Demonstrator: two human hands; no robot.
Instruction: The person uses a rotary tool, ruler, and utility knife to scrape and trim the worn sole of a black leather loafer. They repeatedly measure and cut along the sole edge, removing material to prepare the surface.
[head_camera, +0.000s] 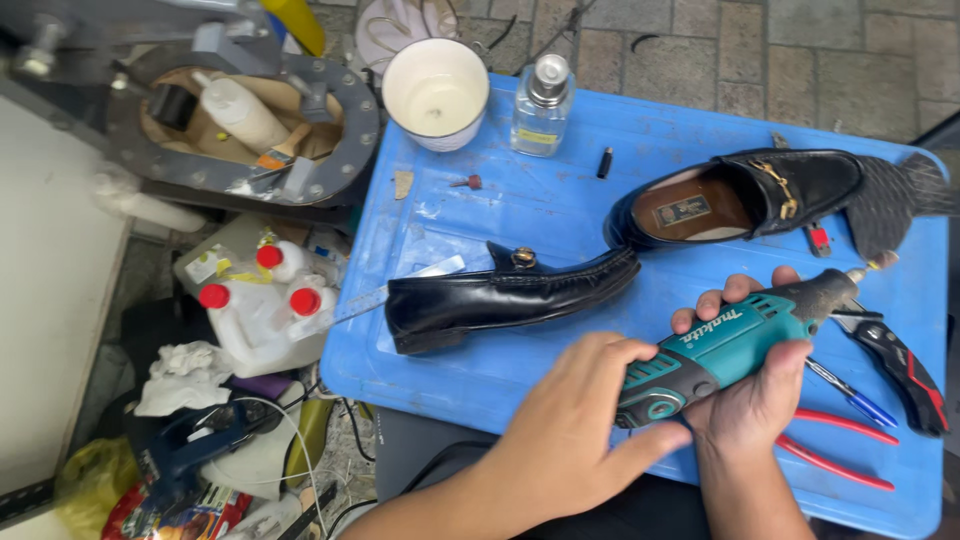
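My right hand (752, 392) grips a teal and black rotary tool (735, 342), its tip pointing to the upper right. My left hand (570, 425) rests on the tool's rear end, thumb under it. A black loafer (505, 296) lies on its side on the blue plastic lid (560, 190), just above my left hand. A second black loafer (745, 195) with a gold buckle stands upright at the upper right.
A white cup (436, 92) and a clear glass bottle (541, 105) stand at the lid's far edge. Red-handled pliers (835, 448), a blue pen (852, 392) and a black and red utility knife (900, 365) lie at right. White jugs with red caps (262, 305) sit on the floor at left.
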